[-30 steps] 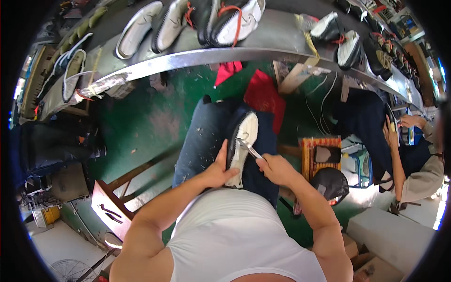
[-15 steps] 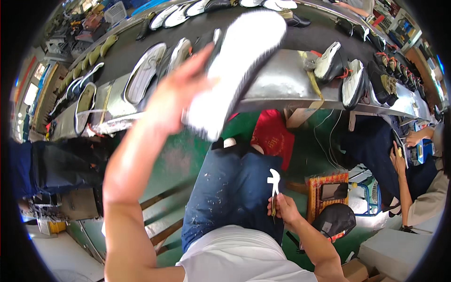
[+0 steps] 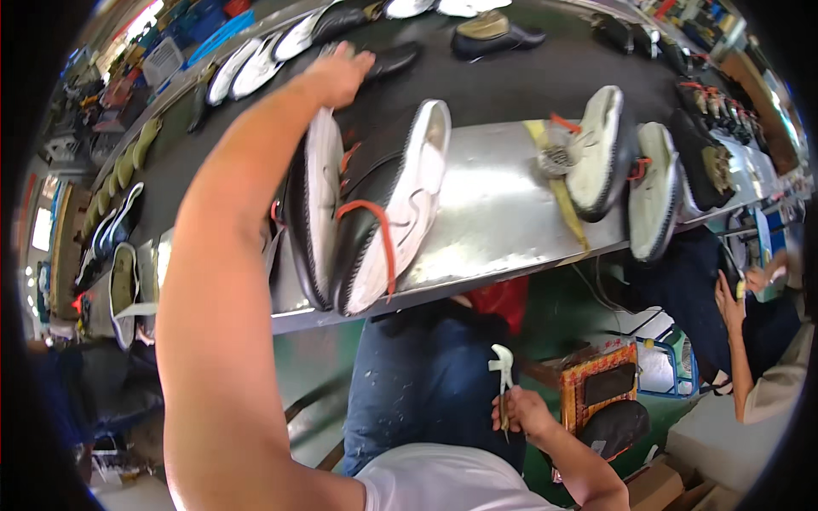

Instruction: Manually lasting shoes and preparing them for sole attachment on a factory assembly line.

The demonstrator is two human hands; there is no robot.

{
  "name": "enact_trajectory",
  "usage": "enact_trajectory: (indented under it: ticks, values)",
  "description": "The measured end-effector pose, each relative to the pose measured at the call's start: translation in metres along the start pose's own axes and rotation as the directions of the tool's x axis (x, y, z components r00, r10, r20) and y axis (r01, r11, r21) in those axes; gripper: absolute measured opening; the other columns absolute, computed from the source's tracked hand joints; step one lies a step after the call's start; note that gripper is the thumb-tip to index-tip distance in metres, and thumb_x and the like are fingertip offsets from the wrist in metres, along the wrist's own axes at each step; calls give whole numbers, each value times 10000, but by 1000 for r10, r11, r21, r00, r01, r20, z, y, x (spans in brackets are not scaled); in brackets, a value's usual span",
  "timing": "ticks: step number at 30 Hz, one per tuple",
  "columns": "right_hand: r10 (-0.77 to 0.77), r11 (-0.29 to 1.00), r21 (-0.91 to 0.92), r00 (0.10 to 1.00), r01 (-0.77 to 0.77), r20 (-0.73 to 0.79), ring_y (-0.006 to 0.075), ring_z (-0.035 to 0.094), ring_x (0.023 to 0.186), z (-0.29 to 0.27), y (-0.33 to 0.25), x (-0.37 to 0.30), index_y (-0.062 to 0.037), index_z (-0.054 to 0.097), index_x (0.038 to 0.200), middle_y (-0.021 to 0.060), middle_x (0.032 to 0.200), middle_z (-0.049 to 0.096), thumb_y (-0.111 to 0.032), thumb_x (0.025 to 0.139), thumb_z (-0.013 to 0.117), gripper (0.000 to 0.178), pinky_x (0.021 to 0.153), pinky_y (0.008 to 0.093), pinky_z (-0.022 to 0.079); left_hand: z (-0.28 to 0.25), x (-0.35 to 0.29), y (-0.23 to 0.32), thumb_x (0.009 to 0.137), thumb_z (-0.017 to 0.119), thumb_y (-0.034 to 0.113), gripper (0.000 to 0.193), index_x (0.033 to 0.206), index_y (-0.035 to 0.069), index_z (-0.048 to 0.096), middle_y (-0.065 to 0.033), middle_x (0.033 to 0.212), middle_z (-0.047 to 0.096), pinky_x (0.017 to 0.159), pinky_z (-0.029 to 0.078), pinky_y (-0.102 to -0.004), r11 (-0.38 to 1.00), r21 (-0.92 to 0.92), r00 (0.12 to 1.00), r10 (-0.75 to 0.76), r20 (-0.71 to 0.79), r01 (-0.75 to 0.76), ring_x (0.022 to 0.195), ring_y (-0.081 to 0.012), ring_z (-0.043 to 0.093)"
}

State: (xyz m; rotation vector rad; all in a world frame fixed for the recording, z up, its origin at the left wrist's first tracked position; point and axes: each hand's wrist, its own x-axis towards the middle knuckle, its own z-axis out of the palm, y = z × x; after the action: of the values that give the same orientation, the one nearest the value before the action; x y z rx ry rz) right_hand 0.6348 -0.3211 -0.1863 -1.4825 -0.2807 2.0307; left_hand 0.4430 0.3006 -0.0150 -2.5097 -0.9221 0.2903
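My left hand [image 3: 339, 75] is stretched far over the dark belt, its fingers closed on the near end of a black shoe [image 3: 396, 60]. Below it, two black shoes with white soles lean on the metal ledge: the left one [image 3: 322, 204] is partly behind my forearm, the right one [image 3: 407, 200] has an orange cord [image 3: 381, 228] hanging over it. Low over my lap, my right hand [image 3: 524, 410] grips the handles of lasting pliers [image 3: 503, 366], whose pale hooked head points upward.
The metal ledge [image 3: 494, 187] runs along the near side of the belt [image 3: 503, 89]. More white-soled shoes [image 3: 596, 157] rest to the right, and a row of shoes [image 3: 256, 68] lines the far left. A co-worker's hands [image 3: 733, 302] work at the right.
The white-soled shoe raised beside my left hand now rests on the ledge. My left hand has gone up to the black shoe at the far side. My right hand keeps the pliers.
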Motion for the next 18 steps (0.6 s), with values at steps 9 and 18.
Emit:
enact_trajectory:
  ticks: [9,18]
  values:
    - [-1,1000,-11,999,0,-51,203,684,640,2,-8,-1,19,580,1040,114,812,679,-403,1063,287,514,442,230,393,-25,-200,-91,809,720,510,852,1488,105,403,-159,1419,523,1057,402,-354,377,-532,638,-594,490,759,1297,-311,507]
    - [-108,991,-87,993,104,-48,176,679,647,22,29,-18,2,582,1045,95,815,677,-449,1060,304,530,460,230,397,-26,-316,-93,788,795,365,880,1404,-125,400,-228,1264,602,883,519,-398,63,-768,579,-697,423,637,1043,-281,654]
